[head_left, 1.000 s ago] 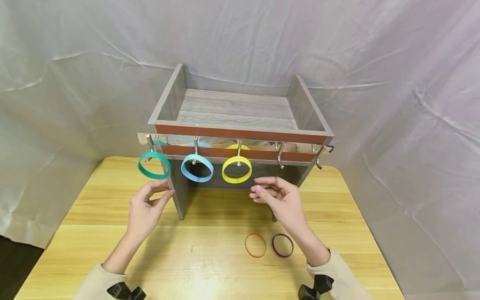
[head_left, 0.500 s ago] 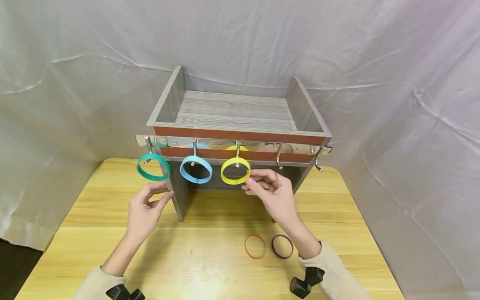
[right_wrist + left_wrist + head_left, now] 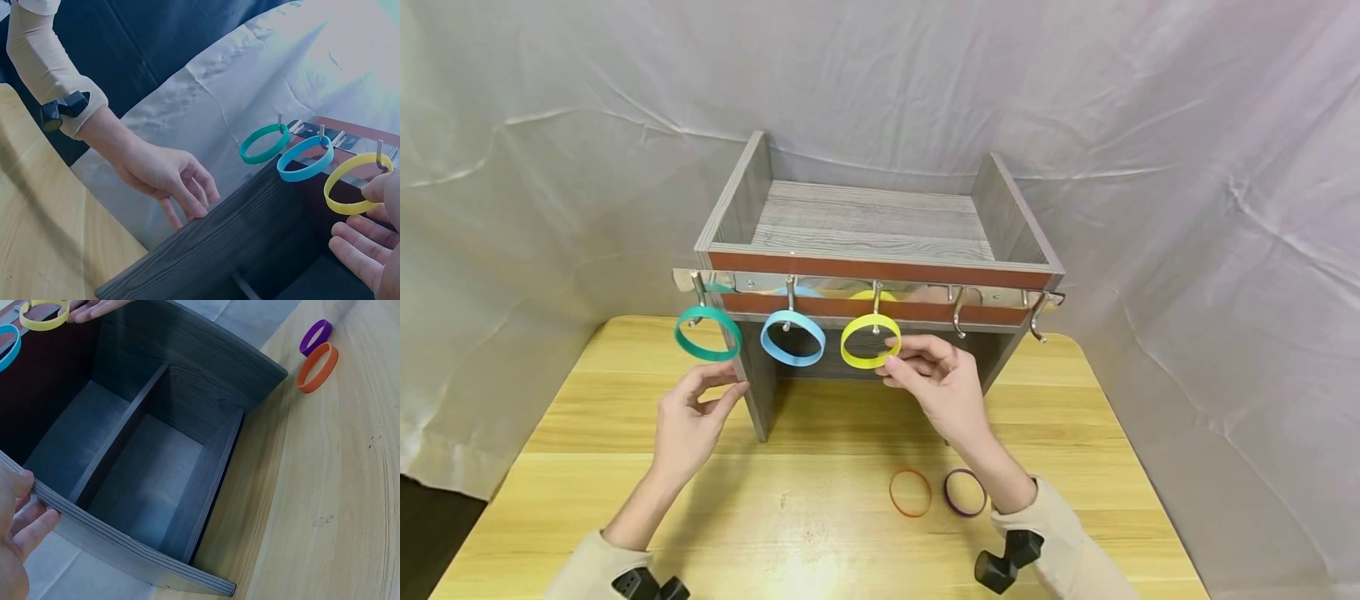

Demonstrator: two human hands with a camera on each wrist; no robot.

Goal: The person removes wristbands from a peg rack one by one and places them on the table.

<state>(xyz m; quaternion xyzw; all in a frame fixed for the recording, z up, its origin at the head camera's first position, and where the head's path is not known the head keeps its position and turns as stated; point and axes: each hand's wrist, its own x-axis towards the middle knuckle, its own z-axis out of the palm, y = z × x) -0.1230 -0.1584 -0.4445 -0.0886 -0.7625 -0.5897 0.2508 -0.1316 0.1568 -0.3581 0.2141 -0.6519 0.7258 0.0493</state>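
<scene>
My right hand (image 3: 951, 396) pinches the lower right side of a yellow wristband (image 3: 868, 363), which hangs from the middle hook of a metal rail (image 3: 921, 291). My left hand (image 3: 688, 425) grips the front edge of the left side panel (image 3: 762, 392) of a grey wooden shelf, with the thumb and fingers on it in the left wrist view. A light blue wristband (image 3: 793, 359) and a green wristband (image 3: 706, 354) hang on the two hooks to the left. The two right-hand hooks (image 3: 959, 315) carry no band.
An orange wristband (image 3: 321, 377) and a purple wristband (image 3: 320, 343) lie on the wooden table (image 3: 820, 492), in front of the shelf's right side. The shelf's upper tray (image 3: 872, 217) has raised sides. Grey cloth (image 3: 880, 75) hangs behind and at both sides.
My right hand has moved left from beside the yellow wristband and now pinches its edge. The left hand has stayed on the side panel.
</scene>
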